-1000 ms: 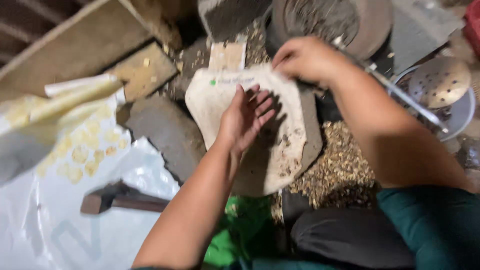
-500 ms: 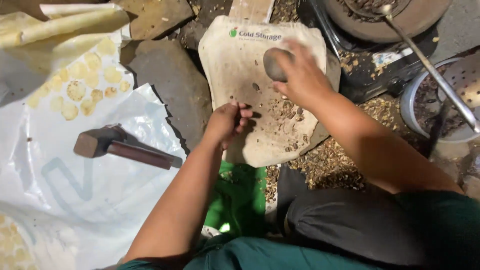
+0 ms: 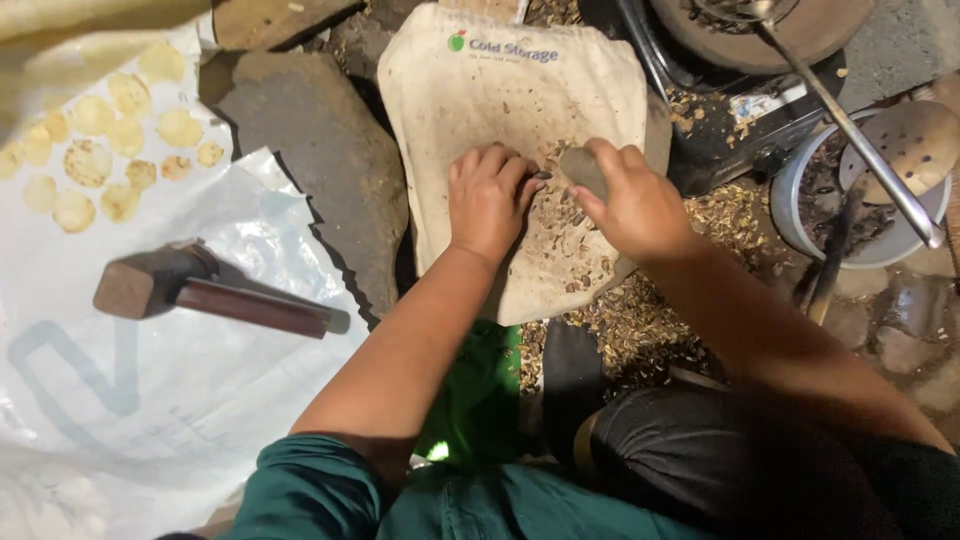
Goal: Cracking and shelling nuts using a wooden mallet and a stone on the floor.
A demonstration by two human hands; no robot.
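A dirty beige cloth sack (image 3: pixel 500 110) lies spread over a flat stone, with brown husks and bits strewn on its lower half. My right hand (image 3: pixel 630 205) grips a small grey stone (image 3: pixel 583 168) over those bits. My left hand (image 3: pixel 487 200) rests beside it on the sack, fingers curled down onto the husks; whether it pinches anything is hidden.
A wooden mallet (image 3: pixel 205 290) lies on white plastic sheeting (image 3: pixel 150 400) at left, with several pale flattened rounds (image 3: pixel 110 150) above it. A grey slab (image 3: pixel 320 160) sits beside the sack. At right stand a white bucket (image 3: pixel 860 240), a perforated ladle (image 3: pixel 900 140) and a dark pan (image 3: pixel 790 30). Husks (image 3: pixel 640 320) litter the ground.
My right hand brought the stone down from the sack's upper part to its middle. My left hand shifted up beside it. The view moved closer.
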